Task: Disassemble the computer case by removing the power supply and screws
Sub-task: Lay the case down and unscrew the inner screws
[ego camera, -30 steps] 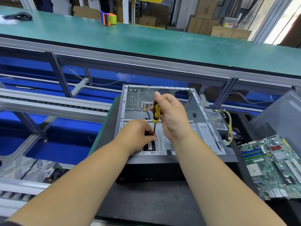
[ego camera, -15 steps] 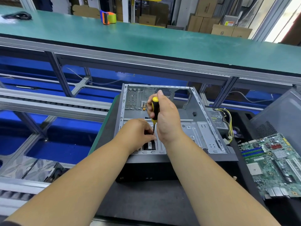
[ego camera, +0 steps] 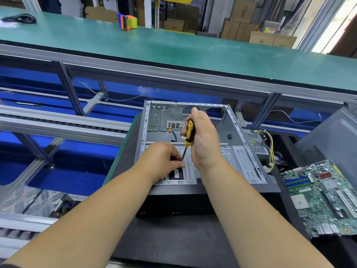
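The open grey computer case (ego camera: 229,130) lies on its side on a dark mat, its inside facing up. My right hand (ego camera: 204,140) grips a yellow and black screwdriver (ego camera: 189,132), held nearly upright with the shaft pointing down at the drive cage. My left hand (ego camera: 164,159) rests on the drive cage with its fingers curled and pinching the shaft near the tip. The screw itself is hidden by my fingers. The power supply (ego camera: 256,142) with yellow wires lies outside the case on its right.
A green motherboard (ego camera: 324,194) lies at the right, with a dark case panel (ego camera: 332,140) behind it. A green bench (ego camera: 173,47) carrying an orange tape dispenser (ego camera: 127,21) runs across the back. Roller rails (ego camera: 58,124) and silver bags (ego camera: 29,200) are at the left.
My right hand has turned around the screwdriver handle and shifted slightly left. My left hand stays at the tip on the drive cage.
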`<move>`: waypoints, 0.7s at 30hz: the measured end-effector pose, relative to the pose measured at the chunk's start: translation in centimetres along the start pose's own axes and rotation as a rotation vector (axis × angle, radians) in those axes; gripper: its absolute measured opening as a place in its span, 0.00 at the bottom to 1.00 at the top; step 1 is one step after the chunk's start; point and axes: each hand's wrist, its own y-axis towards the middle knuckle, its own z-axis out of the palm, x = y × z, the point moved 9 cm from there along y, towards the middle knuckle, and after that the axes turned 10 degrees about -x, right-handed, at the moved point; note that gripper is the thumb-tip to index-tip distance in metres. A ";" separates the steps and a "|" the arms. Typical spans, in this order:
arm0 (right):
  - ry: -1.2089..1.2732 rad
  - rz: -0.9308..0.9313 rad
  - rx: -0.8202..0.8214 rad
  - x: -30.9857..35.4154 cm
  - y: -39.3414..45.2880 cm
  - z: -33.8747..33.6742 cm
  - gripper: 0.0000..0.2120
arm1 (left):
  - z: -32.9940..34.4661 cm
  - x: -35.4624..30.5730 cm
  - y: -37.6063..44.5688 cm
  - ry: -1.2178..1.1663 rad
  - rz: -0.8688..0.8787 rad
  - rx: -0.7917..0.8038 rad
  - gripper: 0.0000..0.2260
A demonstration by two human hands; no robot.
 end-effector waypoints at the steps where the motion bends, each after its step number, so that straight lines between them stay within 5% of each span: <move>1: -0.038 -0.010 -0.016 0.1 0.0 -0.3 0.12 | 0.0 0.0 0.0 0.003 0.006 0.001 0.06; 14: 0.047 -0.011 0.029 -0.1 -0.3 1.2 0.25 | 0.0 0.1 0.1 0.017 -0.006 -0.009 0.06; 21: 0.143 0.003 0.139 -0.2 -0.8 2.2 0.19 | 0.1 0.4 0.1 0.005 -0.008 -0.005 0.06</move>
